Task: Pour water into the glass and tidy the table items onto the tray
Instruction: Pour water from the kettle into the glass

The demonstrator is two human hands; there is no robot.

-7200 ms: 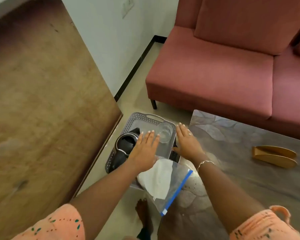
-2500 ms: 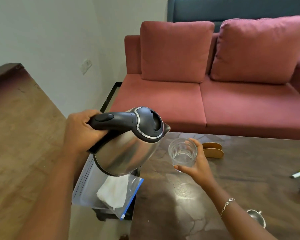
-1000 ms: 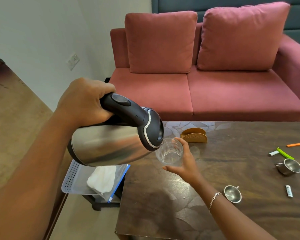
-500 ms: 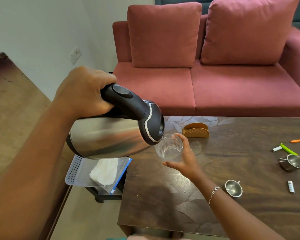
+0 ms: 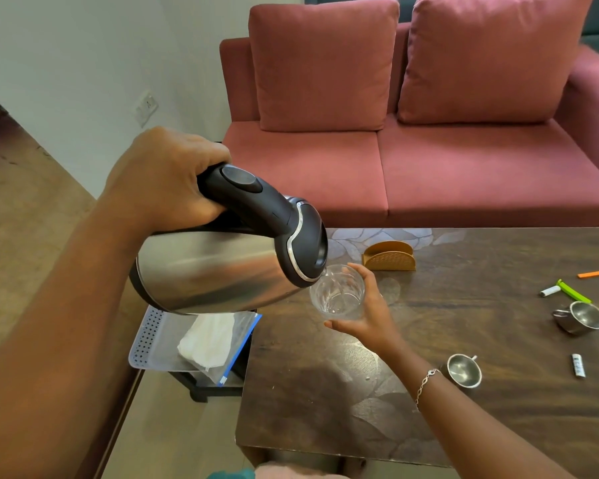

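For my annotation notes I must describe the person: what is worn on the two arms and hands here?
Both forearms are bare up to the frame's edge; no sleeve shows. A thin silver chain bracelet circles the right wrist. The left hand and the right hand show no watch or glove.

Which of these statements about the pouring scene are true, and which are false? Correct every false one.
1. The left hand grips the electric kettle by its black handle. True.
2. The right hand holds a ceramic mug at the spout. False: it holds a clear glass.
3. The electric kettle stands upright on the table. False: it is held tilted, spout at the glass's rim.
4. A zip bag lies on the tray beside the table. True.
5. Both steel cups are on the tray. False: both are on the table.
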